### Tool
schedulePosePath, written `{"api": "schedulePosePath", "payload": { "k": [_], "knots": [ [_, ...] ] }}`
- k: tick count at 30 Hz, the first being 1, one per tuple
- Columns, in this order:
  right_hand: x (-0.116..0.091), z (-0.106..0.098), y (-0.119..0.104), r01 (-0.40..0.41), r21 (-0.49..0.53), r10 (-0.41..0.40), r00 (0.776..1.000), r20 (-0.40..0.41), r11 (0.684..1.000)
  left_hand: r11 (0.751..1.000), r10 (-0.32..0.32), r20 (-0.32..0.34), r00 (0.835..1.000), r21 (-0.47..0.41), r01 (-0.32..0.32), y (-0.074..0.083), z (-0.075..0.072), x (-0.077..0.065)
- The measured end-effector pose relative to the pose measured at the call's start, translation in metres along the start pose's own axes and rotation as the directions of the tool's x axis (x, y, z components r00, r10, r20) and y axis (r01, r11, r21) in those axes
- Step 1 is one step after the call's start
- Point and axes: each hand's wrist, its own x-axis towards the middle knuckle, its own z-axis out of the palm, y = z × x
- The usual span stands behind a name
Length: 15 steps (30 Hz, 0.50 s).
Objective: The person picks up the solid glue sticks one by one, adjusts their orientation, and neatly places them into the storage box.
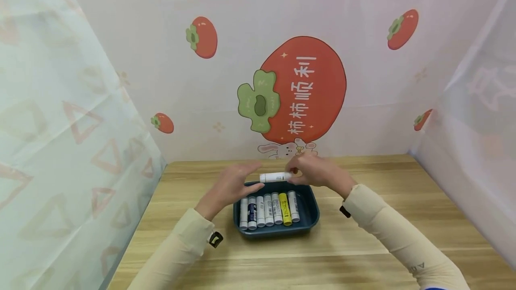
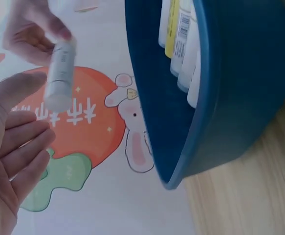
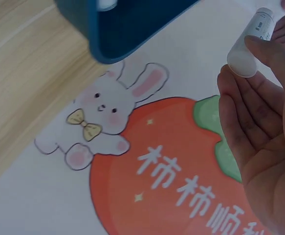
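Above the back rim of a dark blue plastic bin [image 1: 278, 233], my right hand [image 1: 320, 171] pinches one end of a white glue stick [image 1: 272, 177] between thumb and fingers. The glue stick lies nearly level in the head view. At its other end my left hand [image 1: 227, 186] has its thumb and fingers spread, the thumb close beside the tube in the left wrist view. Inside the bin several more glue sticks [image 1: 268, 209] lie side by side, mostly white, one with a dark blue label [image 1: 251, 211] and one yellow [image 1: 285, 209].
The bin stands on a light wooden table [image 1: 338, 254]. A white backdrop [image 1: 375, 79] with a printed red persimmon [image 1: 322, 93] and a rabbit rises behind it. Patterned sheets [image 1: 80, 138] close in the left and right sides.
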Motion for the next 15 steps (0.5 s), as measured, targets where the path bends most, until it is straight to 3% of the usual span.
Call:
{"api": "schedulePosePath", "payload": {
  "k": [7, 15],
  "knots": [
    [-0.005, -0.002, -0.014, 0.044, 0.024, -0.044, 0.999, -0.03, 0.999, 0.999, 0.018, 0.003, 1.0, -0.029, -0.018, 0.004, 0.007, 0.001],
    [-0.011, 0.003, -0.01, 0.043, 0.057, -0.037, 0.994, -0.103, 0.997, 0.998, 0.045, -0.064, 0.997, -0.029, -0.047, 0.005, 0.016, -0.003]
  ]
}}
